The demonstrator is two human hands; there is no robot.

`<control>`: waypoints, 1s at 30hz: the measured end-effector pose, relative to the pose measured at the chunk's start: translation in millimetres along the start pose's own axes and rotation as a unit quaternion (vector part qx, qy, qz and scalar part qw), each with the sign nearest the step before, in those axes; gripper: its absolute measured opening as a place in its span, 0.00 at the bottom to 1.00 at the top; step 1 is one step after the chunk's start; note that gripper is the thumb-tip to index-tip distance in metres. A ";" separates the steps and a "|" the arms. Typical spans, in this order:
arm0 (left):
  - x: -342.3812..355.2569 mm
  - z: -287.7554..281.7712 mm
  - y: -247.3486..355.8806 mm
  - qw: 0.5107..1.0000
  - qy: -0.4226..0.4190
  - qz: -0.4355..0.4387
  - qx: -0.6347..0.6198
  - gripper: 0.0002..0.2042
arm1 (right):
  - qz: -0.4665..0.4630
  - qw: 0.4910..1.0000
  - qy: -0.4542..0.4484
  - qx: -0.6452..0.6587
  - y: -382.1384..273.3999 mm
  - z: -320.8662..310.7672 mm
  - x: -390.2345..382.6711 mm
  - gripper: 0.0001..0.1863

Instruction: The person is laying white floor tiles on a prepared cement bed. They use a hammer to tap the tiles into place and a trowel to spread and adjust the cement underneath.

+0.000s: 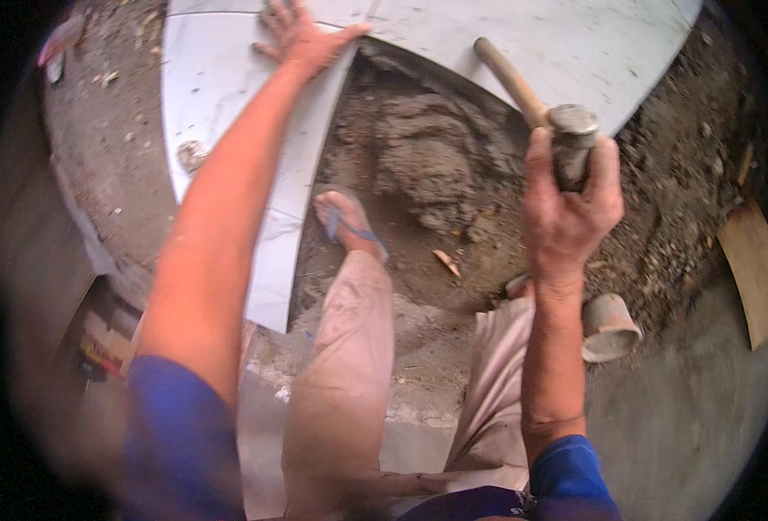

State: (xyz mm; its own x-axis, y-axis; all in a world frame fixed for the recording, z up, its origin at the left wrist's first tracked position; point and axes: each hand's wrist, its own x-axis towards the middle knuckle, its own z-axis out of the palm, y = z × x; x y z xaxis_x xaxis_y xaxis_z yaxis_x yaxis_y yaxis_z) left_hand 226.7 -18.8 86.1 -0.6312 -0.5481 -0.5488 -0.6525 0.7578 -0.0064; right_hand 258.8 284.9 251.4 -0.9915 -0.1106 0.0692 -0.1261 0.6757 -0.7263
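White marbled floor tiles (pixel 219 65) lie at the upper left, and more white tiles (pixel 592 52) run across the upper right. My left hand (pixel 301 42) rests with fingers spread on the tiles, its thumb by the corner of the gap. In my right hand (pixel 572 204) is a hammer (pixel 573 122), gripped around its grey metal head. Its wooden handle points up and left, over the right-hand tiles. Between the two tiled areas is a bed of rough grey-brown mortar (pixel 427 156), bordered by the tile edges.
My sandalled left foot (pixel 349 221) stands on dirt near the mortar. A pale bucket (pixel 609 328) lies tipped on the right. Loose soil (pixel 670 200) spreads beyond it, with a curved brown board (pixel 750 269) at the far right. A round pale object (pixel 192 156) sits on the left tiles.
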 end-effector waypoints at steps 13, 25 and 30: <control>26.4 33.6 -48.0 0.987 0.099 0.123 -0.028 0.73 | -0.012 0.997 -0.077 -0.026 -6.3 -26.6 -28.1 0.16; 0.5 -4.9 18.7 1.000 -0.021 0.018 -0.011 0.71 | -0.175 0.905 -0.365 -0.133 -80.3 3.9 146.3 0.07; -12.3 -18.0 -4.2 0.999 -0.026 -0.004 -0.032 0.70 | -0.221 0.873 -0.411 -0.139 -113.1 51.7 150.4 0.12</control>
State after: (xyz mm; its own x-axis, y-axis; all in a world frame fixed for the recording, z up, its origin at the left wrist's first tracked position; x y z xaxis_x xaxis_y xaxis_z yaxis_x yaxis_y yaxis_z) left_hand 229.7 -21.6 107.9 -0.6033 -0.5341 -0.5923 -0.6841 0.7282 0.0402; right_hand 125.6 154.3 308.6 -0.4992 -0.8137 -0.2976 -0.6065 0.5735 -0.5507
